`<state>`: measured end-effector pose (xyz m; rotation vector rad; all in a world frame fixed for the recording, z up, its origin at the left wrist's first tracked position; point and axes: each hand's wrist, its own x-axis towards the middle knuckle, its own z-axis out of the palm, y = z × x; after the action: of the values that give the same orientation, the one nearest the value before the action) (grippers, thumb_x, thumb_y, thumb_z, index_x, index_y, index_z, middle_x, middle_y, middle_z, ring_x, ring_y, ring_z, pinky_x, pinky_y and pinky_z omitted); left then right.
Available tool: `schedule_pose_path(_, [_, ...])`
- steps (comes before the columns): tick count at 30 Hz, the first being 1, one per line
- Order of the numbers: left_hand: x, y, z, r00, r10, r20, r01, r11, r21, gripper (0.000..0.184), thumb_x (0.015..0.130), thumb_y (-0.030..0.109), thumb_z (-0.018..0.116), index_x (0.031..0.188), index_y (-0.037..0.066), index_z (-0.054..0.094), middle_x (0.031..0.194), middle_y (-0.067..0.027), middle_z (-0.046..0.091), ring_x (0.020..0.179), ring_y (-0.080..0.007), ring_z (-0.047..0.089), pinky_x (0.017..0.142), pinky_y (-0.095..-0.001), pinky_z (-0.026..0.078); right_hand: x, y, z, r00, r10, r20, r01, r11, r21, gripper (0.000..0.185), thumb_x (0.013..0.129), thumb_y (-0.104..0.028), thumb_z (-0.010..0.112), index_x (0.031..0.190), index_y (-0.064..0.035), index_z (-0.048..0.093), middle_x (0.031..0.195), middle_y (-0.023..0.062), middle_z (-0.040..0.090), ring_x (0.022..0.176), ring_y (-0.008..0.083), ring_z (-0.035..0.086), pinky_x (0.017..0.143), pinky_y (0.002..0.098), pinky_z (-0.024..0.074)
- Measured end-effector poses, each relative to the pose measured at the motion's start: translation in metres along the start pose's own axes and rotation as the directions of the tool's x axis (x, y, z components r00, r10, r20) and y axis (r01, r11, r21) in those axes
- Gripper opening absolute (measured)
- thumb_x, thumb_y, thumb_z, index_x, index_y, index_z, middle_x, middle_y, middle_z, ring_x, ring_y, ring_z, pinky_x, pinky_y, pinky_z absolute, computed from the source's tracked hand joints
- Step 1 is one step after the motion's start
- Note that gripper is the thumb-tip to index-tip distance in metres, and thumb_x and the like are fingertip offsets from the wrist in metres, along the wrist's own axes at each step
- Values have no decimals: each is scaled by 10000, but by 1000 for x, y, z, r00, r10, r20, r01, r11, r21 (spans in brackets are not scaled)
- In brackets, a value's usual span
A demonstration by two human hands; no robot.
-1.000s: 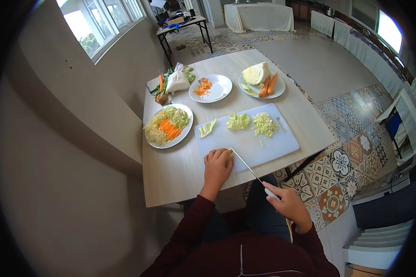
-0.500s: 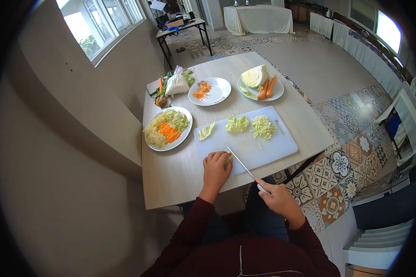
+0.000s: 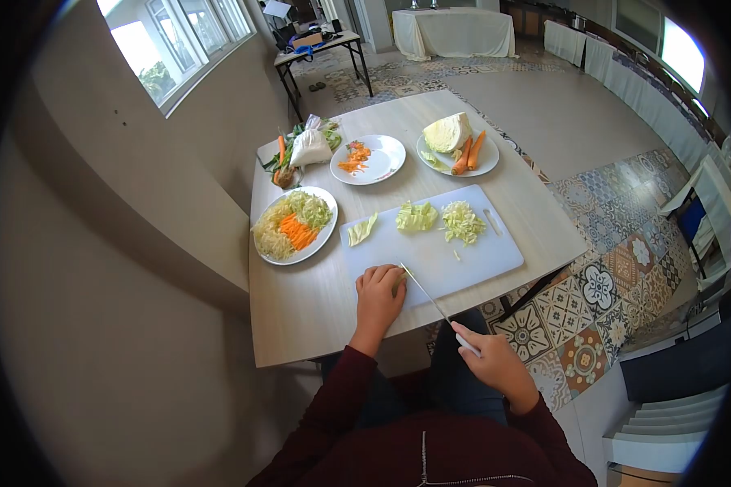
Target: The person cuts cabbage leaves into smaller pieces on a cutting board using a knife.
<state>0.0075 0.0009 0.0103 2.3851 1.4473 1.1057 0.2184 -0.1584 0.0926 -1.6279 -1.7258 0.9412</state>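
Head view: left hand [image 3: 378, 297], fingers clamped over pale-green cabbage piece [image 3: 401, 274], mostly hidden, on white plastic board [image 3: 471, 264]. Looks light, bendy; best pinned from top. Right hand [image 3: 497, 359], fingers tight round white-handled metal knife [image 3: 467, 346].

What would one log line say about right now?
left hand: over mostly hidden pale piece on cutting board | right hand: holds knife, blade tip near left hand | board: shredded cabbage, cut leaves

The table [image 3: 292, 316] carries three plates [image 3: 387, 165], chopping board [image 3: 483, 258]
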Motion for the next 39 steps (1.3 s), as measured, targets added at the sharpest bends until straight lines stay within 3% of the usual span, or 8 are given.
schedule_pose_path(3, [0, -1, 0, 1000, 1, -5, -1, 1000, -3, 196, 861, 138, 707, 1056, 114, 700, 1113, -21, 684, 1091, -249, 587, 955, -425, 398, -5, 1, -4, 999, -18, -27, 18, 1000, -6, 483, 889, -146, 634, 1369, -93, 618, 740, 251, 620, 605, 368, 598, 620, 403, 482])
schedule_pose_path(9, [-1, -4, 3, 1000, -17, -17, 17, 1000, -15, 217, 844, 126, 716, 1059, 110, 696, 1116, -29, 685, 1088, -262, 592, 950, -430, 405, -3, 10, -3, 998, -44, -48, 38, 992, -123, 447, 905, -187, 634, 1351, -159, 641, 849, 209, 694, 779, 412, 661, 708, 480, 520])
schedule_pose_path(12, [-1, -5, 4, 999, -10, -36, 10, 1000, -25, 225, 830, 117, 725, 1052, 107, 698, 1102, -34, 679, 1079, -267, 592, 947, -430, 407, 1, 17, 5, 991, -101, -85, 94, 992, -90, 446, 906, -181, 629, 1352, -152, 637, 860, 210, 695, 796, 413, 661, 714, 475, 519])
schedule_pose_path(21, [-1, -2, 0, 999, -15, -40, 13, 999, -30, 179, 835, 109, 728, 1014, 113, 723, 1038, -30, 658, 1029, -258, 590, 932, -423, 411, 9, 9, 6, 995, -57, -80, 60, 997, 40, 455, 912, -167, 621, 1365, -122, 614, 891, 255, 672, 807, 443, 645, 709, 475, 508])
schedule_pose_path(33, [-1, -3, 1, 999, -12, -43, 12, 1000, -7, 187, 831, 108, 729, 1017, 116, 729, 1040, -42, 652, 1034, -263, 589, 926, -425, 413, 3, 0, 4, 998, -15, -60, 19, 998, 63, 482, 922, -139, 617, 1403, -123, 586, 945, 263, 683, 857, 454, 655, 737, 450, 532])
schedule_pose_path(39, [-2, -4, 2, 999, -18, -30, 18, 1000, -4, 190, 835, 118, 723, 1025, 120, 729, 1047, -42, 646, 1052, -263, 581, 933, -431, 405, 4, 0, 6, 995, -73, -67, 76, 996, 46, 486, 918, -138, 624, 1403, -132, 588, 931, 252, 688, 835, 445, 660, 722, 444, 533])
